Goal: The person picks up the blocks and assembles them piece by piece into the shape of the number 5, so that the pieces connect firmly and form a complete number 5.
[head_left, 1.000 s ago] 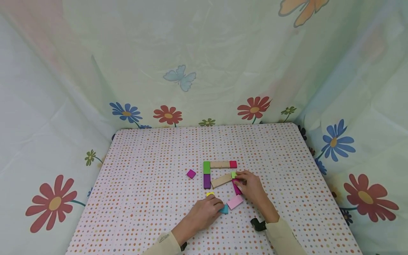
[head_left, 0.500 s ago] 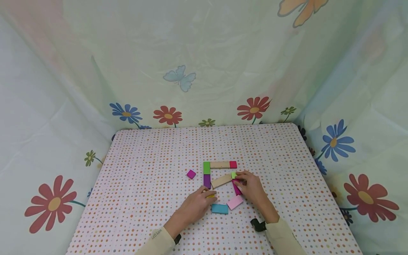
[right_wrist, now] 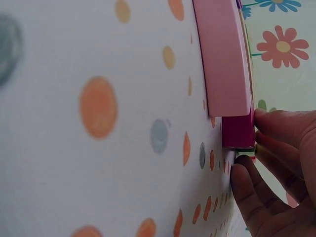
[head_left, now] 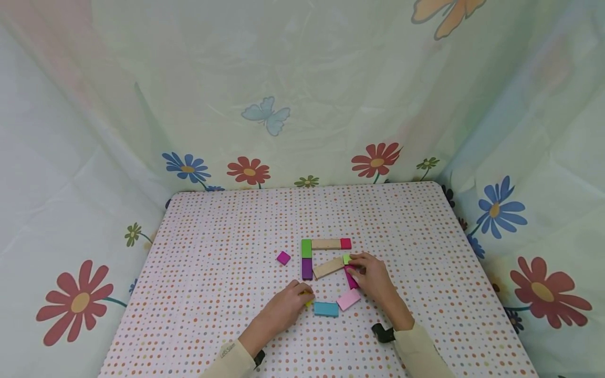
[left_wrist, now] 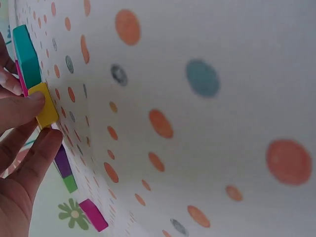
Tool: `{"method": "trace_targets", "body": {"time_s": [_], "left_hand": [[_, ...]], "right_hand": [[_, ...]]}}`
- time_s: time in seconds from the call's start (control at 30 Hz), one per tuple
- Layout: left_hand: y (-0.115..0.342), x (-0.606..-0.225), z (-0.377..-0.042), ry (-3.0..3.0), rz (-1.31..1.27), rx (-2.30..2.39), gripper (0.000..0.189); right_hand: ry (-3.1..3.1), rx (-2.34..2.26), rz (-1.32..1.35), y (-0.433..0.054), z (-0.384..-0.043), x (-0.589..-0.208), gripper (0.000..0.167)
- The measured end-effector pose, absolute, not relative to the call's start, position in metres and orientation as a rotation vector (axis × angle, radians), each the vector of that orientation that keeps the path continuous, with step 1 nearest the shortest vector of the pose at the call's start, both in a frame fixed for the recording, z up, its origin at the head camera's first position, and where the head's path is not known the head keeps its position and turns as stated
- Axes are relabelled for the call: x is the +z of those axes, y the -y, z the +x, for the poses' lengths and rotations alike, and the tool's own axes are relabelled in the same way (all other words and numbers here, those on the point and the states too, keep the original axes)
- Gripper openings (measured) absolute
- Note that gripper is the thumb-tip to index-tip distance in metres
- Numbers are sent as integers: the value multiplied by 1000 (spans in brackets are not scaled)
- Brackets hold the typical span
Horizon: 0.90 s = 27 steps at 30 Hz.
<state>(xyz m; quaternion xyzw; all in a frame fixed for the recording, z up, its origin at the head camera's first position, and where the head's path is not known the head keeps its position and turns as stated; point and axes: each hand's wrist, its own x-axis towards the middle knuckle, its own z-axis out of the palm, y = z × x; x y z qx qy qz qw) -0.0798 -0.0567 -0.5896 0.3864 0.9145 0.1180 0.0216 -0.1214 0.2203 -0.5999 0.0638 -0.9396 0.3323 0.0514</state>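
Between the thumb and fingers of my left hand (head_left: 283, 307) is a yellow block (left_wrist: 47, 109), held at the left end of the turquoise block (head_left: 326, 310). My right hand (head_left: 375, 278) holds the magenta block (right_wrist: 238, 132), thumb on its top and fingers along its side. Its index finger reaches the lime cube (head_left: 347, 259), partly covered. A pink block (head_left: 348, 300) lies slanted between the turquoise and magenta ones. One plain wooden block (head_left: 328, 268) runs at a slant from the purple block (head_left: 307, 269) to the lime cube.
Behind these lie a green block (head_left: 306, 248), another plain wooden block (head_left: 326, 244) and a red cube (head_left: 346, 243) in an angle. A loose magenta cube (head_left: 283, 258) sits to the left. The dotted table (head_left: 212, 252) meets flowered curtains (head_left: 302, 142) behind.
My left hand has let go of the turquoise block, taken the yellow block and brought it nearer, to the turquoise block's left end. The right hand has stayed still.
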Motion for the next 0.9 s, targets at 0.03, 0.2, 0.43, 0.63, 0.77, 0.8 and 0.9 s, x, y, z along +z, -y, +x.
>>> {"method": "trace_targets", "body": {"time_s": [0.03,0.2,0.43,0.63,0.77,0.8,0.9], "left_hand": [[57,-590,-80,-2826,1191,388,28],[55,-591,-78,-2795,1152,478,28],[54,-590,-76,-2795,1133,511,25],[55,-590,-74,-2783,1117,559,23],[57,-589,-73,-2778,1116,583,22],[58,-589,-73,-2776,1115,591,23],[59,-588,-72,-2766,1118,607,24]], "right_hand": [[2859,1007,195,-220,-122,-600,22],[2857,1002,208,-221,-122,-601,22],[2857,1014,206,-221,-121,-600,22],[2859,993,213,-221,-122,-601,22],[2848,975,230,-222,-121,-601,22],[2845,971,235,-223,-121,-601,21],[2838,966,246,-223,-121,-601,21]]}}
